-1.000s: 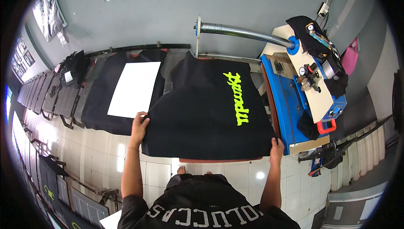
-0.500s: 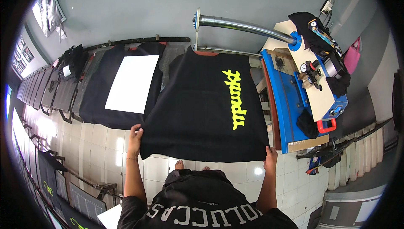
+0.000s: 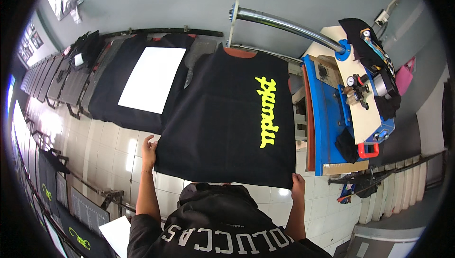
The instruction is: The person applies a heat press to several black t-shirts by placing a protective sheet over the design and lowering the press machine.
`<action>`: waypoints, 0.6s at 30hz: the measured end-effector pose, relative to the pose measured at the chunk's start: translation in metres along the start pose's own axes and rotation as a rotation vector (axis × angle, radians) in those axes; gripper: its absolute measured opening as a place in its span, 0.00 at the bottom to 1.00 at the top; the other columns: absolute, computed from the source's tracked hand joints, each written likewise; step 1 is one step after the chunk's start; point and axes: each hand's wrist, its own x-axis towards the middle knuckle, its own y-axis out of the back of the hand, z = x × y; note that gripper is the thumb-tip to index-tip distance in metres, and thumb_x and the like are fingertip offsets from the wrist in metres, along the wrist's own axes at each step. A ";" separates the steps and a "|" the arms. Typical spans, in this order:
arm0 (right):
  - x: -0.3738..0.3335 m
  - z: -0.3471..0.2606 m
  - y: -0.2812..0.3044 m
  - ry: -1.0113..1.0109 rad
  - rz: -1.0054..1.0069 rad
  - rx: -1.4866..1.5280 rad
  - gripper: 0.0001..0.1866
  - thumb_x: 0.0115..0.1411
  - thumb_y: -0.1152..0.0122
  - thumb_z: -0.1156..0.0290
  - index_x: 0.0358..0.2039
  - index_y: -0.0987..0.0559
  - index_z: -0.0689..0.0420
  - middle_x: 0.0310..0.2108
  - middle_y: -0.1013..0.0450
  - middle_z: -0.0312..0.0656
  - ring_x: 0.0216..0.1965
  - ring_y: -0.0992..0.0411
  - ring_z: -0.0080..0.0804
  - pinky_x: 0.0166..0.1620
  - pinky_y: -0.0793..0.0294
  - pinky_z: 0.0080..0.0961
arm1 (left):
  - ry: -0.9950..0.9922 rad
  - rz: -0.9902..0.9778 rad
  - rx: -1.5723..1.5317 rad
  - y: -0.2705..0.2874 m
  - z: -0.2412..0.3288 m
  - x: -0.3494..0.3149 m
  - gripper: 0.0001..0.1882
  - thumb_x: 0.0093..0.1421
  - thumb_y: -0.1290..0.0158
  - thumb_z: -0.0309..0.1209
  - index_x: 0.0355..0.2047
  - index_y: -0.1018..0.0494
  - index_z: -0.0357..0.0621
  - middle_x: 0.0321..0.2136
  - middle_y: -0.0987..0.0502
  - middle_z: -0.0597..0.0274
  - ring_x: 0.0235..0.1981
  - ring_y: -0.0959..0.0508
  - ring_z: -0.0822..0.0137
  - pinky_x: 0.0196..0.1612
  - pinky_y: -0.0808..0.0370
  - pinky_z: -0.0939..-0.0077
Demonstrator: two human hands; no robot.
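Left hand [image 3: 149, 150], right hand [image 3: 298, 184] each pinching black shirt [image 3: 227, 120] hem corners

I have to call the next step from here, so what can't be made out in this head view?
- Platen under the black shirt: covered by the cloth.
- Fingers of the left hand and right hand: curled under the hem.
- Gauges on the blue press: too small to read.
- Dark boards at the left rim: bent and cut off.

Blk tee [image 3: 222, 120] w/ neon-yellow print [image 3: 266, 111]
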 end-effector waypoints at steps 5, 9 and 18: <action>-0.005 -0.020 0.019 -0.060 -0.185 -0.487 0.13 0.63 0.47 0.64 0.36 0.21 0.61 0.30 0.24 0.44 0.36 0.23 0.29 0.25 0.23 0.30 | -0.028 0.322 0.171 0.037 -0.038 -0.032 0.14 0.63 0.48 0.27 0.48 0.28 0.39 0.26 0.27 0.60 0.26 0.29 0.68 0.33 0.29 0.73; -0.010 -0.066 0.007 0.090 -0.144 -0.982 0.15 0.60 0.40 0.60 0.36 0.21 0.61 0.30 0.22 0.47 0.24 0.22 0.32 0.24 0.24 0.26 | 0.128 0.557 0.706 0.101 -0.095 -0.120 0.20 0.56 0.46 0.27 0.51 0.30 0.42 0.46 0.27 0.52 0.49 0.30 0.52 0.50 0.31 0.57; -0.059 -0.216 -0.185 0.422 -0.767 -0.705 0.17 0.65 0.43 0.65 0.49 0.25 0.63 0.34 0.22 0.45 0.30 0.23 0.27 0.30 0.25 0.22 | 0.838 0.720 0.956 0.145 -0.143 -0.276 0.51 0.50 0.39 0.38 0.70 0.55 0.51 0.69 0.55 0.45 0.68 0.53 0.37 0.65 0.48 0.40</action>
